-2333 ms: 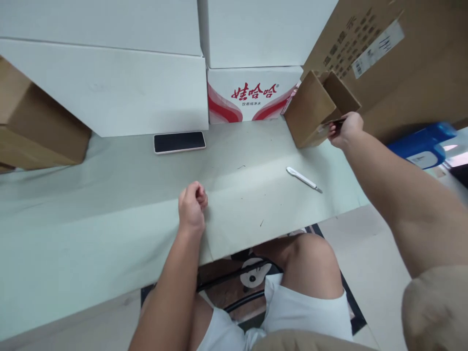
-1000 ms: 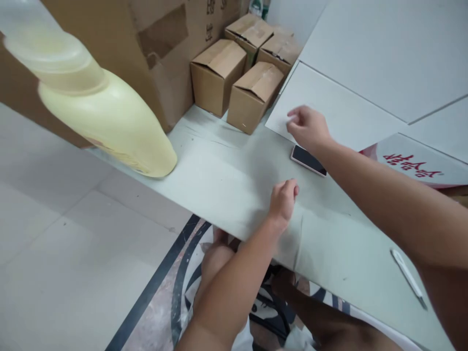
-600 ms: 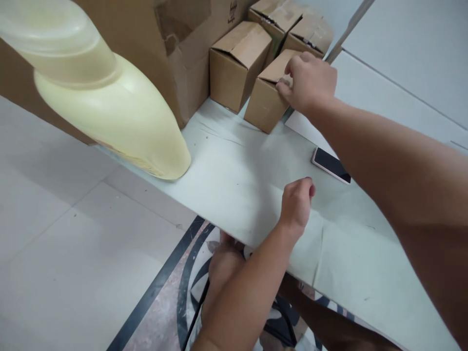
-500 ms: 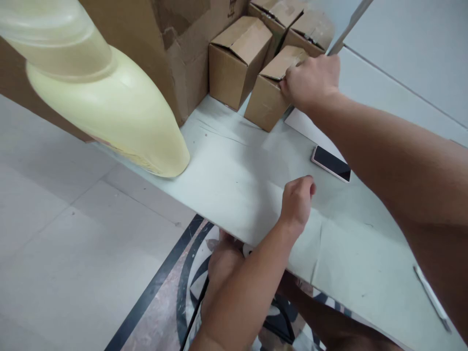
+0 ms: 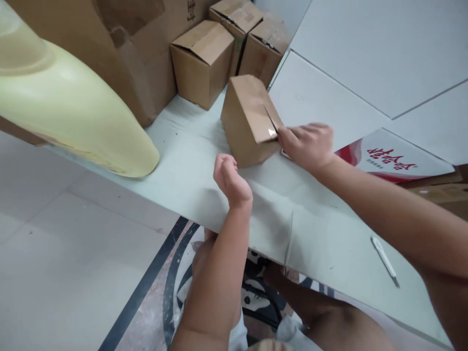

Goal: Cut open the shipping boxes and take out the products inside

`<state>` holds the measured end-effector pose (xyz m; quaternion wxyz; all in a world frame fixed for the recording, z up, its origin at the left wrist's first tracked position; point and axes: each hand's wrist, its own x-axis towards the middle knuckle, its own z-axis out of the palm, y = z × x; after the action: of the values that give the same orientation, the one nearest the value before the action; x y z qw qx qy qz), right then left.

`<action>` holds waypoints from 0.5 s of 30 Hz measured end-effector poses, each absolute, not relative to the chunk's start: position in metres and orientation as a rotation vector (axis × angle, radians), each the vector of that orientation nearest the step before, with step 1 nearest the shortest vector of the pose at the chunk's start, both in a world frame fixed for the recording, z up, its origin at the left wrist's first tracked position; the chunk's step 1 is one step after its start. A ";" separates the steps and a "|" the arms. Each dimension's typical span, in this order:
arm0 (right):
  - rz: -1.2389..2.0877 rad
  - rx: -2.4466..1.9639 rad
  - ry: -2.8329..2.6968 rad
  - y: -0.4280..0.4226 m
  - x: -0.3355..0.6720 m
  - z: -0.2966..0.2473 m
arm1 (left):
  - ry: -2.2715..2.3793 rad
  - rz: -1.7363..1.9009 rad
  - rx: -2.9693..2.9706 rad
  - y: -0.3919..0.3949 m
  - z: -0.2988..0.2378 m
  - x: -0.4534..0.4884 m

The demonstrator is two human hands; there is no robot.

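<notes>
small cardboard box (image 5: 245, 117) sits tilted on the table (image 5: 190, 161), btwn both hands. r hand (image 5: 309, 145) at its right side, fingers closed, pinching the flap edge. l hand (image 5: 231, 178) just in front of the near corner, loosely curled, holding nothing, not touching. white cartons (image 5: 365, 53) to the right. big brown carton (image 5: 120, 53) & yellow jug (image 5: 73, 126) to the left. 3 more small boxes (image 5: 201, 63) close behind. white cutter (image 5: 383, 256) well apart, nr table edge.
</notes>
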<state>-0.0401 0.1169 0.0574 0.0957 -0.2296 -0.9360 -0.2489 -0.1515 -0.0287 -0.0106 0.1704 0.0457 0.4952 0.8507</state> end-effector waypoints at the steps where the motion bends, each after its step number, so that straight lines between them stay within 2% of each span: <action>1: -0.732 -0.645 -2.751 0.107 -0.016 0.057 | 1.450 2.417 0.106 -0.027 -0.012 -0.154; 4: -0.627 -0.468 -2.643 0.080 0.057 0.053 | 1.612 2.417 0.153 -0.024 -0.018 -0.155; 7: -0.530 -0.475 -2.560 0.047 0.135 0.037 | 1.571 2.284 0.589 -0.022 -0.023 -0.150; 9: -0.504 -0.796 -2.457 0.021 0.190 0.022 | 1.425 2.047 0.898 -0.018 -0.025 -0.145; 11: -0.463 -1.303 -2.234 -0.007 0.243 0.005 | 1.312 1.808 1.037 -0.013 -0.025 -0.137; 15: -0.174 -2.260 -1.645 -0.056 0.324 -0.021 | 1.245 1.600 1.091 0.000 -0.025 -0.115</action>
<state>0.3241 -0.0557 -0.0211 0.1698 -0.7953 -0.5788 -0.0611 -0.1151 -0.0002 -0.0251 0.4073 0.4329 0.4940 0.6346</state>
